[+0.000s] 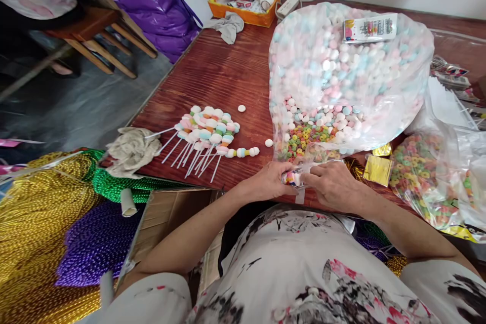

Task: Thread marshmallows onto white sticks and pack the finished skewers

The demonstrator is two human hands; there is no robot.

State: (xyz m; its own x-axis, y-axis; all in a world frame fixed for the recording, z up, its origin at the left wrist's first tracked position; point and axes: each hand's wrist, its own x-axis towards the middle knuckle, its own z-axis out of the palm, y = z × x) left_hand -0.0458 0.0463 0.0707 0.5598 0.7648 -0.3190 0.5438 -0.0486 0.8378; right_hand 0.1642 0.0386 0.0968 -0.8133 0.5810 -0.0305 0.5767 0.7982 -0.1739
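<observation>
Printed packet [290, 178] is gripped by my left hand [272, 179] and right hand [331, 182]; beyond, a clear bag [395, 114] holds pastel candies [337, 117] and coloured rings [307, 139].

candy sticks [210, 126] left of candy bag [353, 78], on table [205, 71]

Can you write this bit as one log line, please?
left hand: holding small packet | right hand: touching small packet | beyond hands: candy bag | candy sticks: piled on table
</observation>
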